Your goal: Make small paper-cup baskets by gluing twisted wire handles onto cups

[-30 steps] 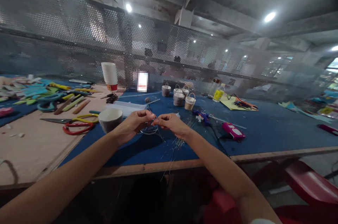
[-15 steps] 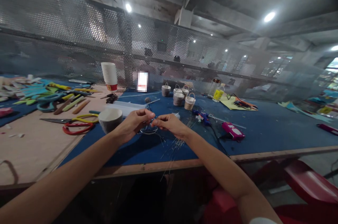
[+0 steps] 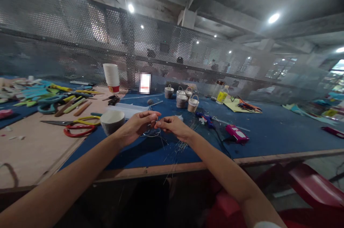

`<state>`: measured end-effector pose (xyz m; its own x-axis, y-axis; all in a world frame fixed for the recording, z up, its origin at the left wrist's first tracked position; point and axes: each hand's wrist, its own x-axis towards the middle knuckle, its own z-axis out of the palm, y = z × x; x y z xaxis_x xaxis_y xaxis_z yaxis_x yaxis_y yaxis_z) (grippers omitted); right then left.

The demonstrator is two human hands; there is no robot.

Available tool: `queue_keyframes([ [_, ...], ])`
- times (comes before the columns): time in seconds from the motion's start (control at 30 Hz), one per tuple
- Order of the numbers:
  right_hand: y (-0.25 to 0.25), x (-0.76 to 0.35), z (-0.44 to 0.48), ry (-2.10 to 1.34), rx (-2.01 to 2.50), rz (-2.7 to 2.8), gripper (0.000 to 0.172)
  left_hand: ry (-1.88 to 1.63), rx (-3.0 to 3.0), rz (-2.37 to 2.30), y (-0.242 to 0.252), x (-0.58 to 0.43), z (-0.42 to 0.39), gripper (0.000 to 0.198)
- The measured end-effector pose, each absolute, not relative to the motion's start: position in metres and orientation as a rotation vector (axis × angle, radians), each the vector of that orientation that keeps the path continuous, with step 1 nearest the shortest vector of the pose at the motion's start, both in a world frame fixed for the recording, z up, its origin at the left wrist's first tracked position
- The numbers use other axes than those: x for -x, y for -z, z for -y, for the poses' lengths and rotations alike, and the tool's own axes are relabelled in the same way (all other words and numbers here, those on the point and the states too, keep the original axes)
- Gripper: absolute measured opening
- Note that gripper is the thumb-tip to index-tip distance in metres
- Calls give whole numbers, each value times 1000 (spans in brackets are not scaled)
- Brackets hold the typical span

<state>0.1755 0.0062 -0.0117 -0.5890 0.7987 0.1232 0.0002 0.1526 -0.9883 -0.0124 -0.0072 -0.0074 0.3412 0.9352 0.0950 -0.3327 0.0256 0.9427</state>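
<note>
My left hand point(image 3: 141, 124) and my right hand point(image 3: 173, 126) meet over the blue mat, fingertips almost touching. Both are closed in a pinch on what looks like a thin wire, mostly hidden by the fingers. Beneath them lies a loop of wire point(image 3: 152, 135). A bunch of loose wires point(image 3: 181, 146) is spread beside my right hand, some poking past the table edge. Left of my left hand stands a grey cup-like pot point(image 3: 112, 123) with a pale inside. Behind the hands are several small handled buckets, among them a beige bucket point(image 3: 193, 105).
Red-and-yellow-handled scissors point(image 3: 79, 130) lie at left, near a stack of paper cups point(image 3: 111, 77). To the right are a blue glue gun point(image 3: 205, 118) with its cord, a magenta box point(image 3: 237, 134) and a yellow-labelled bottle point(image 3: 222, 95). A perforated metal screen point(image 3: 88, 48) runs behind the table.
The fingers of my left hand have shifted slightly, the index finger now reaching further right over the pinch. My right hand and the things on the table stay where they were.
</note>
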Motion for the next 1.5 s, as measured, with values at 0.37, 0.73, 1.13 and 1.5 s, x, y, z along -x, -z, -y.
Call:
queue_keyframes([
  [0.37,11,-174,-6,-1499,792,1777,40,-1065,-1220,-696,9,12,8,14],
  [0.73,11,-175,-4,-1467,787,1800,39,-1052,-1222,-697,9,13,6,18],
  [1.13,12,-173,-5,-1453,767,1738,41,-1040,-1178,-698,13,12,4,24],
  [1.5,12,-176,-13,-1293,760,1525,35,-850,-1180,-677,13,10,10,12],
])
